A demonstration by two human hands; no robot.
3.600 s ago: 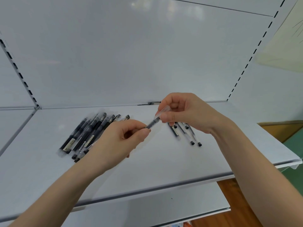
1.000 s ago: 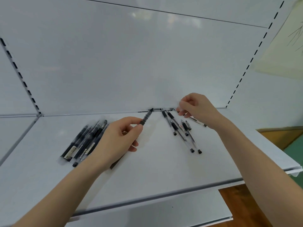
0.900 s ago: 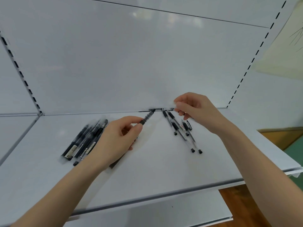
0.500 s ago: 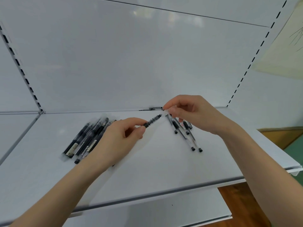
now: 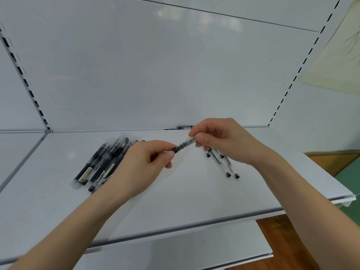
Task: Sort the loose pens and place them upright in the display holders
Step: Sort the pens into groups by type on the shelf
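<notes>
Coming back from the loose pens near the rear wall, the right hand (image 5: 220,142) is now meeting the left hand (image 5: 140,164) above the middle of the shelf (image 5: 194,195). Between the hands a pen (image 5: 180,148) with a black grip is hanging in the air, tilting up to the right. The left thumb and forefinger are pinching its barrel, and the right fingers are pinching a clear cap (image 5: 190,141) at its tip. Whether that cap is fully seated I cannot tell. Some dark pens (image 5: 101,162) are lying bunched just left of the left hand, a few clear pens (image 5: 224,165) are lying beneath the right wrist, and a stray pen (image 5: 184,127) is sitting along the back edge.
</notes>
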